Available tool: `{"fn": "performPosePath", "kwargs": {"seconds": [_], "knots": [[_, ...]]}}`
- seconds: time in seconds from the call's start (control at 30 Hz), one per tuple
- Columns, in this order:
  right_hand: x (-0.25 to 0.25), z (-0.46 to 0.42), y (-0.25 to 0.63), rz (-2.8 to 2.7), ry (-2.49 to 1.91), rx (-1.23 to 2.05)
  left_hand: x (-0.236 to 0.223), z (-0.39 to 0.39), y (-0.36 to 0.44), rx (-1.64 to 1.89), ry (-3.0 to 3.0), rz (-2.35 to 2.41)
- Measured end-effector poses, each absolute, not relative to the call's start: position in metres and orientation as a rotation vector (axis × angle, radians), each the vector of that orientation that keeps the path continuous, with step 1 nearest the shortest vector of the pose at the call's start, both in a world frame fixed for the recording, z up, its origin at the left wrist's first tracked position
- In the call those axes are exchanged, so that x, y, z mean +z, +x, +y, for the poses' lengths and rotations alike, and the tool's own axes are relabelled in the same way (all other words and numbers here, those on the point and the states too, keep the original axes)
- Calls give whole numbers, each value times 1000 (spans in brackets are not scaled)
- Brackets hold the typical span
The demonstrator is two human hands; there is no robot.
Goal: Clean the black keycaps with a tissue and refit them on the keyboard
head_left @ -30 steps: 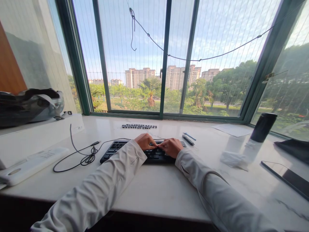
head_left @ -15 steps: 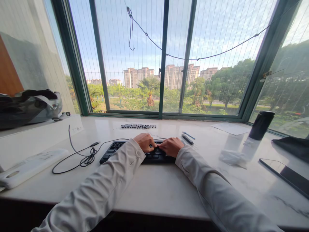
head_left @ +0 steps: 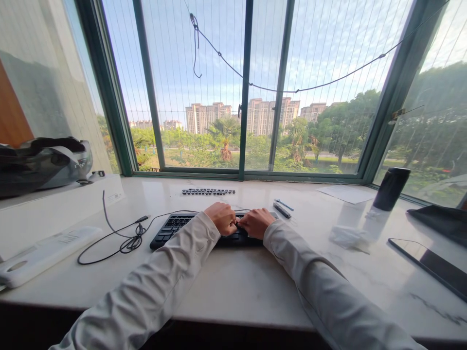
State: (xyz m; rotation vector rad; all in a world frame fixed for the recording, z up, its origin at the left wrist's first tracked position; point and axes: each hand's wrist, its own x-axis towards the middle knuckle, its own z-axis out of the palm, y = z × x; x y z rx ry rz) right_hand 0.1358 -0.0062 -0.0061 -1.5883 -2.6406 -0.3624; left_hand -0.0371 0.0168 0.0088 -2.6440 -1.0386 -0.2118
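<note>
A black keyboard (head_left: 171, 227) lies on the white marble sill, its cable (head_left: 127, 238) coiled off to the left. My left hand (head_left: 222, 218) and my right hand (head_left: 256, 222) rest on the middle of the keyboard, knuckles up, fingers curled down and almost touching each other. What the fingertips pinch or press is hidden under the hands. A row of loose black keycaps (head_left: 207, 191) lies behind the keyboard near the window. A dark tool (head_left: 282, 210) and a thin blue one (head_left: 284, 204) lie just right of the keyboard.
To the right are a black cup (head_left: 391, 188), a crumpled tissue (head_left: 348, 236), a sheet of paper (head_left: 346, 193) and a dark flat screen (head_left: 430, 265). A white power strip (head_left: 44, 253), a white box (head_left: 54, 204) and a dark helmet-like object (head_left: 44, 163) are at the left.
Both hands stay together on the keyboard's middle; the fingers shift slightly. The view has drifted a little.
</note>
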Motion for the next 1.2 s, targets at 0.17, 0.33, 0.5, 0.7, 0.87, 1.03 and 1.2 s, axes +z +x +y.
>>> {"fn": "performPosePath", "kwargs": {"seconds": [0.17, 0.33, 0.5, 0.7, 0.87, 1.03, 1.2], "knots": [[-2, -7, 135, -2657, -1635, -426, 9, 14, -34, -199, -2624, -1006], [-1, -12, 131, -2689, -1630, -467, 10, 14, -33, -188, -2615, -1020], [-6, -11, 130, -2593, -1670, -432, 7, 18, -37, -313, -2656, -1092], [-11, -2, 134, -2469, -1661, -281, -3, 35, -44, -531, -2832, -1189], [-18, 6, 139, -2302, -1694, -139, -10, 47, -49, -746, -3020, -1348], [-21, 12, 142, -2236, -1674, -13, -13, 53, -52, -885, -3154, -1372], [-25, 15, 144, -2190, -1645, 37, -13, 54, -52, -948, -3213, -1378]]}}
